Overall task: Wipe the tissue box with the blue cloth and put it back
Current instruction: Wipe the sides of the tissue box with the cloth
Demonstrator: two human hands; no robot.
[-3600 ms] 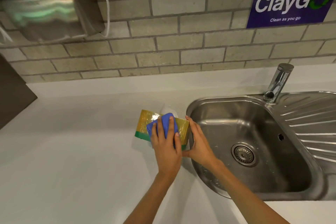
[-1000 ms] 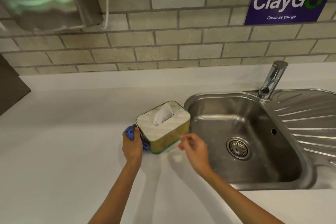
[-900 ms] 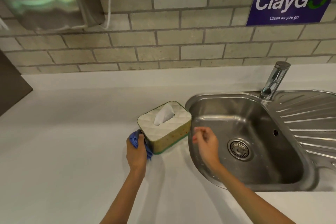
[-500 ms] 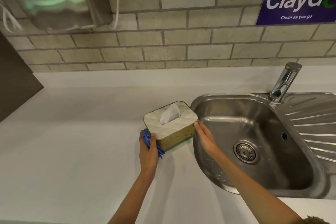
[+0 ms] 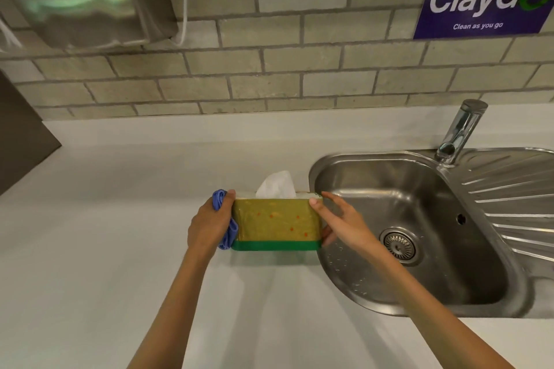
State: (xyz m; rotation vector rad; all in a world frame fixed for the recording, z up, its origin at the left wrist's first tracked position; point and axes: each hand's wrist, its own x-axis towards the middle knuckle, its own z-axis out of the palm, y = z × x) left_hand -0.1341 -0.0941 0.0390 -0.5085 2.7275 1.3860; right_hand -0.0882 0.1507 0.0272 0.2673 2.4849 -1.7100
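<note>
The tissue box [image 5: 277, 223] sits between both hands beside the sink [image 5: 419, 302]; the left hand [image 5: 209, 225] presses the blue cloth [image 5: 229, 234] against one end, the right hand [image 5: 344, 225] grips the other. A loose grip could tip it into the wet basin.

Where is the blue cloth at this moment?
In the head view, the blue cloth is bunched in the left hand, pressed against the left end of the tissue box, on the white counter.

We see through one head-worn camera, looking forward and down from close above the white counter [image 5: 90, 249], facing the brick wall [image 5: 299, 48], sink [image 5: 419, 302] at right.
</note>
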